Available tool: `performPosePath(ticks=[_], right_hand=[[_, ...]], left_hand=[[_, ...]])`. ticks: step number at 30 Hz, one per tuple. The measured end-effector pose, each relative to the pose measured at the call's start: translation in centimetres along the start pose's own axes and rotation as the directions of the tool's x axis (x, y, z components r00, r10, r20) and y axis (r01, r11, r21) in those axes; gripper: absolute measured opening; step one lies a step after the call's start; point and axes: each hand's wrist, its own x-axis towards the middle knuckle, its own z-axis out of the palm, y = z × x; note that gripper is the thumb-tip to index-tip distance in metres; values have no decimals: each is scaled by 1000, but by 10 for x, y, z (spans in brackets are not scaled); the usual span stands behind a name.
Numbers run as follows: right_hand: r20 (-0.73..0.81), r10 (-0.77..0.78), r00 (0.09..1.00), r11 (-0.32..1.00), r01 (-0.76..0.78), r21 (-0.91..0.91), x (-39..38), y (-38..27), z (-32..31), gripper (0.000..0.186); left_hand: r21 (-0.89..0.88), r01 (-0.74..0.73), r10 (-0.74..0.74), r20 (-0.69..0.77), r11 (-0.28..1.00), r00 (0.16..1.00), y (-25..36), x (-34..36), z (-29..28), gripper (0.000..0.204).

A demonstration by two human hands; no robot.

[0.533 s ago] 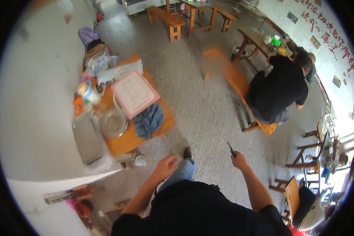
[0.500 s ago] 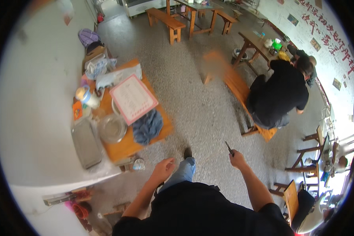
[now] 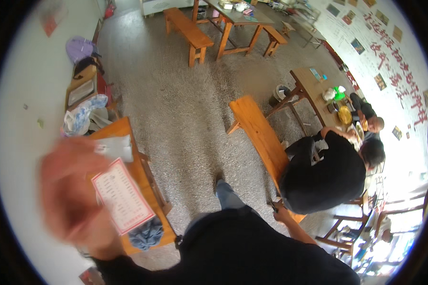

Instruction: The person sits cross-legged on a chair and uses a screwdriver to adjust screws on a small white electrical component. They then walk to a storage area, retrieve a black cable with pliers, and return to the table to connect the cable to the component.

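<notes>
My left hand [image 3: 73, 192] is raised close to the camera and shows as a large blur over the left side, so its fingers cannot be made out. It covers part of an orange wooden table [image 3: 140, 166] that carries a pink-bordered printed sheet [image 3: 121, 195], a blue cloth [image 3: 147, 235] and a white bag [image 3: 114, 147]. My right hand [image 3: 281, 214] hangs low at my right side. It is closed around a thin dark object [image 3: 272, 205] that sticks out toward the bench.
A long orange bench [image 3: 257, 133] stands to my right, and a person in black [image 3: 325, 178] sits at its near end, at a table [image 3: 314, 85] with dishes. Another table [image 3: 233, 19] and bench [image 3: 188, 33] stand far back. Bags [image 3: 81, 118] are piled along the left wall.
My left hand has swung up from beside my leg toward the camera and now hides part of the left table. I have moved forward; the right hand still grips the dark object.
</notes>
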Motion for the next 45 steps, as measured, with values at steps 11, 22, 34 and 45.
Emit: performPosePath(ticks=[11, 22, 34, 45], right_hand=[[-60, -585, 809, 810, 578, -95, 261, -377, -301, 38], [123, -291, 949, 924, 312, -220, 443, -593, -396, 39], [314, -43, 948, 844, 203, -496, 660, -795, -480, 37], [61, -710, 702, 642, 680, -355, 824, -1343, -671, 41]], left_hand=[[330, -442, 367, 266, 834, 891, -146, 166, 45, 41], [480, -348, 211, 316, 805, 925, -468, 290, -13, 42], [694, -181, -14, 265, 697, 964, -731, 418, -38, 42], [727, -119, -16, 176, 676, 984, -964, 550, -77, 43]])
